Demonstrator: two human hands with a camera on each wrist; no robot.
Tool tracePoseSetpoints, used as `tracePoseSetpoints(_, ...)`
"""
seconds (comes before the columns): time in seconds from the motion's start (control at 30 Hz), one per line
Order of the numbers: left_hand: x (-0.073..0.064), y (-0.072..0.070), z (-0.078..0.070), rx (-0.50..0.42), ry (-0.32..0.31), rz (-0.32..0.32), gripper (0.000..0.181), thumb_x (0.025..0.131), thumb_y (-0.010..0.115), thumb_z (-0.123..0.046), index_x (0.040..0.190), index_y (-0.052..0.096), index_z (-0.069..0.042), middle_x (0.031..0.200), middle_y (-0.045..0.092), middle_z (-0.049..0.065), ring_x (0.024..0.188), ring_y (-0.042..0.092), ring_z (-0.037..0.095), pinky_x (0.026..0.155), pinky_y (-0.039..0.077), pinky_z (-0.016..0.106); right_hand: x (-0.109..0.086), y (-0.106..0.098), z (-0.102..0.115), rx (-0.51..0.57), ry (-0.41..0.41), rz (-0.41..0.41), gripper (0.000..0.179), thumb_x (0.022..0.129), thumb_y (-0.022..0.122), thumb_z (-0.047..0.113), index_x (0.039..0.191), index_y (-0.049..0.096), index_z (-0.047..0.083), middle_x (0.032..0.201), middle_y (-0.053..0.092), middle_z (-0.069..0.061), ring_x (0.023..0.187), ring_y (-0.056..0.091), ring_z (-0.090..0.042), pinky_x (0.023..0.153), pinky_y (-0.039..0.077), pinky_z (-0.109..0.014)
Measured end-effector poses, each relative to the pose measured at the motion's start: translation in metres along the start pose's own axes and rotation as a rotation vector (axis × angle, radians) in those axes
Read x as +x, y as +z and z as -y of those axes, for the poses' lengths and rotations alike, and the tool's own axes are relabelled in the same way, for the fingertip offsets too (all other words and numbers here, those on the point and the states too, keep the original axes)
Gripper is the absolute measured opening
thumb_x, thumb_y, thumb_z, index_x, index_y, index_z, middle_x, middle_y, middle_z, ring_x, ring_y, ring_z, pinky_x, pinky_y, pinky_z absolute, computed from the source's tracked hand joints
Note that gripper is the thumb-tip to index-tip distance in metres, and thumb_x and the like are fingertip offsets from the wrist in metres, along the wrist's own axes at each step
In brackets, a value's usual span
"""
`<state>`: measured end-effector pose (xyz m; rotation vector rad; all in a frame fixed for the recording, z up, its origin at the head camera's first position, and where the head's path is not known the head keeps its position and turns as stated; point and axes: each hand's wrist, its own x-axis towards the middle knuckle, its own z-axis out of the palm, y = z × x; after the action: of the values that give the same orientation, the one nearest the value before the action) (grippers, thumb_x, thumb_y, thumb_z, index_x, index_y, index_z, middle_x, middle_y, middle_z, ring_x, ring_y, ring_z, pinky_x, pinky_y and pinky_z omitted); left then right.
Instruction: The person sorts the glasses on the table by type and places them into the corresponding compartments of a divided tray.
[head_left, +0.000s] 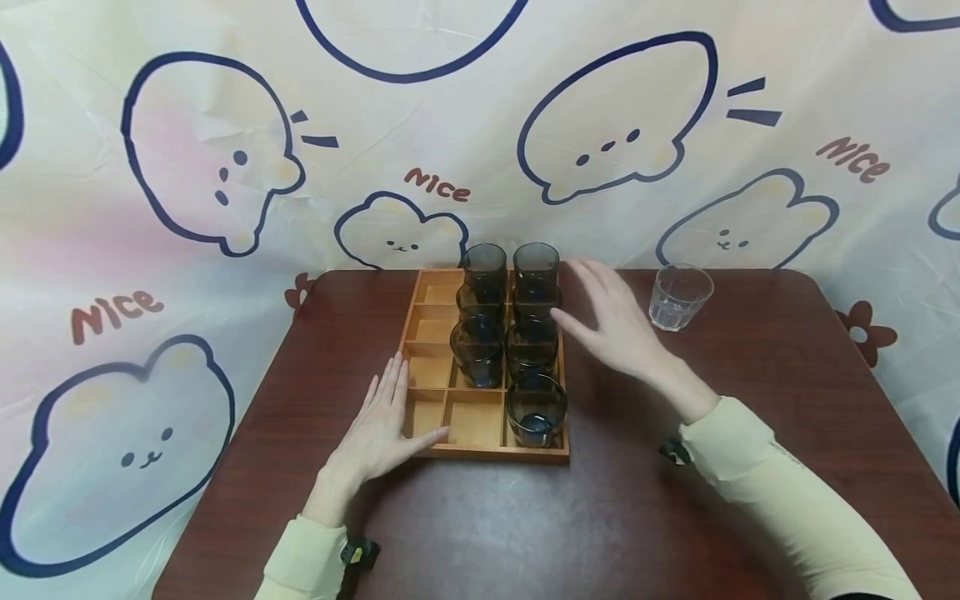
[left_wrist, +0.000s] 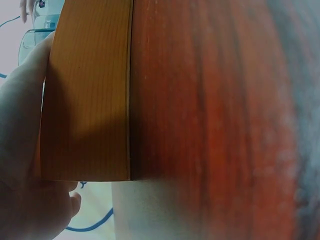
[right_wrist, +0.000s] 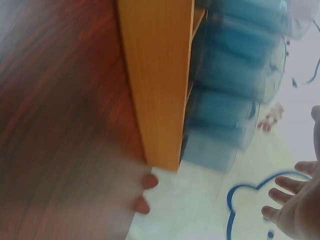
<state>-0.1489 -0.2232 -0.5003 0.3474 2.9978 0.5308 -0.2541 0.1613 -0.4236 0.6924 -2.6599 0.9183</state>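
Note:
A wooden tray with dividers (head_left: 472,421) lies on the table, its compartments in columns. Several dark, smoky drinking glasses (head_left: 536,412) stand in its middle and right columns. Along the tray's left side lies my left hand (head_left: 378,433), fingers straight, its thumb reaching over the front left corner. The left wrist view shows this hand (left_wrist: 22,130) against the tray's wooden side wall (left_wrist: 90,90). Beside the right column hovers my right hand (head_left: 618,321), fingers spread and holding nothing; its thumb is close to a dark glass. In the right wrist view the glasses (right_wrist: 225,110) are blurred.
A clear glass tumbler (head_left: 678,298) stands at the back right, beyond my right hand. The dark brown table (head_left: 787,433) ends at the back against a light cloth (head_left: 495,125) with cartoon drawings.

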Motion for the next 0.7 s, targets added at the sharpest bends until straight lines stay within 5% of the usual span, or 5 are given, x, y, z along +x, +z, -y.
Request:
tracePoseSetpoints(0.27, -0.001, 0.000, -0.001, -0.003, -0.003, -0.001, 0.133, 0.091, 0.069, -0.080, 0.175, 0.008, 0.002, 0.186, 0.001, 0.020, 0.174, 0.008, 0.041, 0.141, 0.013, 0.062, -0.011, -0.027, -0.029, 0.114, 0.180, 0.021, 0.084, 0.108, 0.067, 0.042, 0.176, 0.025, 0.018, 0.184, 0.027, -0.013, 0.170, 0.023, -0.041, 0.136, 0.020, -0.073)
tracePoseSetpoints(0.7, -0.002, 0.000, -0.003, -0.012, -0.021, -0.002, 0.132, 0.091, 0.069, -0.081, 0.175, 0.010, 0.002, 0.187, 0.001, 0.019, 0.174, 0.008, 0.040, 0.142, 0.013, 0.061, -0.028, -0.063, -0.060, 0.143, 0.296, -0.053, 0.095, 0.105, 0.070, 0.046, 0.178, 0.018, 0.017, 0.182, 0.025, -0.021, 0.165, 0.027, -0.048, 0.130, 0.023, -0.081)
